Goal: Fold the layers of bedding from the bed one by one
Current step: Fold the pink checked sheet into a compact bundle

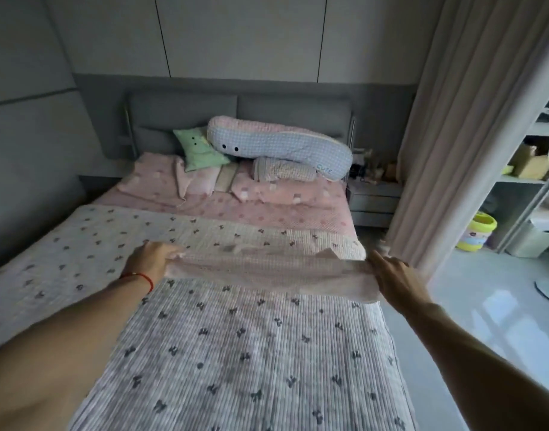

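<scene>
A ribbed, light quilt (242, 353) printed with small dark bows lies over the bed, part of it doubled over towards me. Its plain pinkish underside shows along the lifted edge (267, 272) stretched between my hands. My left hand (151, 259), a red string on its wrist, grips that edge at the left. At the right corner of the edge, my right hand (388, 272) grips the cloth near the bed's side. Beneath the quilt lies a pink dotted sheet (267, 209).
Pink pillows (155, 178), a green cushion (201, 150) and a long checked bolster (282, 144) are heaped against the grey headboard (186, 110). A beige curtain (459, 119), a nightstand (372, 197), shelves and a yellow bucket (478, 231) stand on the right, beside glossy floor (472, 312).
</scene>
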Demonstrator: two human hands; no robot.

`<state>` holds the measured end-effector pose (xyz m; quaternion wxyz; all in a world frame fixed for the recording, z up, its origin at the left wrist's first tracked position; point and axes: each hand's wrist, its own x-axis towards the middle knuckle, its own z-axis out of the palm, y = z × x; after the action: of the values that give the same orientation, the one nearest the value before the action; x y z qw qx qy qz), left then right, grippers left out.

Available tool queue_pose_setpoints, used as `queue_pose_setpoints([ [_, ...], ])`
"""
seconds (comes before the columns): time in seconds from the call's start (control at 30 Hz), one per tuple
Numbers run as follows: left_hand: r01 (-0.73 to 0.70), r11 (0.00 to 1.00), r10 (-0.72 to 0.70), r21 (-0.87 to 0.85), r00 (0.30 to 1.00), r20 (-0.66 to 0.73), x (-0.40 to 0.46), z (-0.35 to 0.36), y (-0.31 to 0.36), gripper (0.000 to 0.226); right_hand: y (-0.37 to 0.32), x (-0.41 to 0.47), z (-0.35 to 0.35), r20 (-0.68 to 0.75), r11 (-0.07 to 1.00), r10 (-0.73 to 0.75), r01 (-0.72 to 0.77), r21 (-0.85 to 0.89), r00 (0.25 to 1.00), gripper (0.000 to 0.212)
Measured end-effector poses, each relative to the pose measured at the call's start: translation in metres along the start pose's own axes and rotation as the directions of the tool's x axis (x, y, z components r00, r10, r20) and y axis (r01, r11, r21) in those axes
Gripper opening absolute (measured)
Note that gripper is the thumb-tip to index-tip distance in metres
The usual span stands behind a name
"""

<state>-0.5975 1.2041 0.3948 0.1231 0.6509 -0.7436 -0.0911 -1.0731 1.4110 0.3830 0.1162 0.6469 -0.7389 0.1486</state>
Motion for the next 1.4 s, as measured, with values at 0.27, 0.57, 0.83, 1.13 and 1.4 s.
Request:
queue_pose_setpoints([
  [0.27,0.338,0.920,-0.244,-0.201,0.891,0.382,-0.189,0.127,-0.081,0.019,-0.055,-0.222,0.095,0.459,0.974,0.212,-0.226,-0.024,0.863,0.011],
  [0.57,0.468,0.827,-0.261,-0.312,0.810,0.525,-0.315,0.181,-0.177,0.021,-0.135,-0.376,0.113,0.575,0.957,0.283,-0.264,-0.119,0.767,0.009],
  [0.83,0.240,0.969,-0.170,-0.048,0.801,0.574,-0.333,0.184,-0.186,0.027,-0.143,-0.396,0.119,0.721,0.938,0.329,-0.299,-0.175,0.610,0.021],
  [1.13,0.000,0.999,-0.027,0.045,0.803,0.596,-0.233,0.186,-0.185,0.023,-0.091,-0.336,0.135,0.674,0.867,0.297,-0.487,0.106,0.676,0.021],
  [1.4,0.337,0.851,-0.179,-0.403,0.907,0.381,-0.079,0.215,-0.110,0.025,-0.002,-0.176,0.204,0.523,0.570,0.514,-0.726,0.384,0.680,0.007],
])
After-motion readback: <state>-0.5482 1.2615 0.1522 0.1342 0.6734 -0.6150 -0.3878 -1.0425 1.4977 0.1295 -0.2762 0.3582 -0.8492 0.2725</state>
